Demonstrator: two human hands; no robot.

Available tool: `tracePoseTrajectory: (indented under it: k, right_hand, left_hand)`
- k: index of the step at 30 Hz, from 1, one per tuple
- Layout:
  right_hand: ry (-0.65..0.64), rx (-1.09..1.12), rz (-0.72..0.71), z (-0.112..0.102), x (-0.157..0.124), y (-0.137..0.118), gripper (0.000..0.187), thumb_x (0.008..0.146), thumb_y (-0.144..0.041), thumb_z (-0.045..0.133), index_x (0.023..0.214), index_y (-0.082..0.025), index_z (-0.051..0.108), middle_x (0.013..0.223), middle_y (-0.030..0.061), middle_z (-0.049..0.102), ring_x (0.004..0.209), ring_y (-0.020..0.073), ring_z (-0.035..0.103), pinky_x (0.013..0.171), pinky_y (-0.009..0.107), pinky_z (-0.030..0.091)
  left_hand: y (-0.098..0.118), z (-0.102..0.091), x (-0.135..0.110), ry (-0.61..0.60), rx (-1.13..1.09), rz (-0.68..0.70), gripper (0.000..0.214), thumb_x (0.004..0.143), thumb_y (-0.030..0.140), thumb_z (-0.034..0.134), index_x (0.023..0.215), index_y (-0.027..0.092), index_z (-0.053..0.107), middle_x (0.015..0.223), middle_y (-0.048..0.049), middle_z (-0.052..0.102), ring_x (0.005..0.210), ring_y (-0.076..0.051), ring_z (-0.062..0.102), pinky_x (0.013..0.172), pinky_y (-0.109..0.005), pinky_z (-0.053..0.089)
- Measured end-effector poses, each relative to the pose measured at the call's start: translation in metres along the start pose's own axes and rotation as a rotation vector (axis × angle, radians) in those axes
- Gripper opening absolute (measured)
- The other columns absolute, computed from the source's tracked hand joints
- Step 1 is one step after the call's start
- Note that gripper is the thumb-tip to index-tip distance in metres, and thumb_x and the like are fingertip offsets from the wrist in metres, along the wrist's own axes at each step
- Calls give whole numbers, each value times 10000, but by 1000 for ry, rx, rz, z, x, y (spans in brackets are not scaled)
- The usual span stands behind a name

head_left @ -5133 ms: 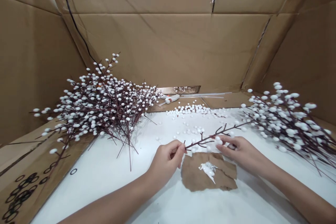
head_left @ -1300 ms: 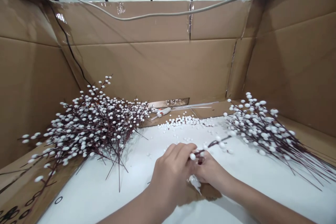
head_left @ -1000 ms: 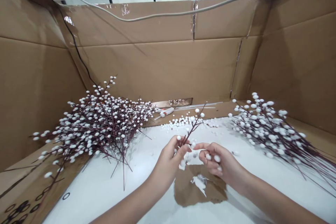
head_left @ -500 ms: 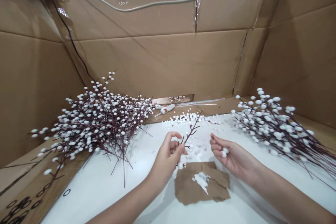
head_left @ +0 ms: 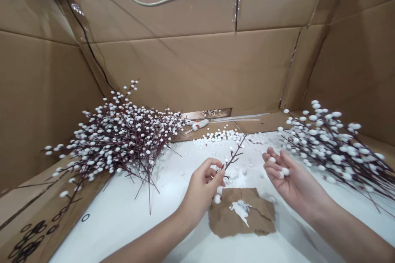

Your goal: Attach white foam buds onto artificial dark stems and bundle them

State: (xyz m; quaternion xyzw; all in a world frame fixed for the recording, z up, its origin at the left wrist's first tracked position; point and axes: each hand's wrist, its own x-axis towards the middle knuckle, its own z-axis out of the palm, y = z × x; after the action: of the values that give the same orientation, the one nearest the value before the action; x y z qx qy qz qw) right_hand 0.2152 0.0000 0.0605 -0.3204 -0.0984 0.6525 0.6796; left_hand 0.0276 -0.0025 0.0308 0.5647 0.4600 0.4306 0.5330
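My left hand [head_left: 205, 185] pinches a dark brown artificial twig [head_left: 233, 157] whose bare, forked tip points up and away to the right. Two white balls [head_left: 217, 198] show just below those fingers. To the right, my right hand [head_left: 286, 181] is turned palm up with curled fingers, cradling a few small white balls [head_left: 284, 171]. One more ball sits near its fingertips. Below and between the hands lies a torn piece of cardboard [head_left: 256, 220] with a smear of white paste [head_left: 241, 210] on it.
A big heap of white-berried branches [head_left: 123, 135] lies at left, another bunch [head_left: 336, 148] at right. Loose white balls [head_left: 220, 135] are scattered at the back, near a glue gun [head_left: 199, 125] and clear sticks [head_left: 240, 118]. Black rings [head_left: 31, 238] lie front left. Cardboard walls [head_left: 191, 65] enclose the table.
My right hand has moved right, away from the twig, and turned its palm further up, showing more of the balls. My left hand keeps the twig. The view has shifted slightly.
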Motion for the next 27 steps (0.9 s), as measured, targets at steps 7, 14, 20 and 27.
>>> tracePoseTrajectory:
  k: [7,14,20,27]
  right_hand:
    - [-29,-194,-156,2,-18,8,267,677,-104,584,932,-179,607,865,45,528,427,18,338,317,123,353]
    - [-262,-722,-196,-6,-27,35,298,726,-451,608,938,-243,579,387,-92,349,338,42,169,323,161,160]
    - [-347,-787,-225,-13,-25,47,274,713,-455,621,819,-233,500,1011,43,619,390,19,349,399,180,335]
    - [-309,-867,-273,-13,-26,51,328,692,-509,611,807,-222,501,970,61,640,428,55,431,370,182,327]
  left_hand:
    - [2,8,-5,34,-83,-90,209,709,397,583,823,229,533,718,56,453,380,-6,369,278,-105,166]
    - [3,17,-12,6,-112,-159,200,717,404,578,803,228,535,452,93,349,323,-29,275,268,-121,192]
    - [6,21,-19,0,-103,-144,122,726,338,568,786,232,558,398,100,354,301,-42,282,289,-149,240]
    - [7,21,-22,52,-2,1,99,712,306,573,757,234,625,498,40,486,439,-107,470,369,-195,337]
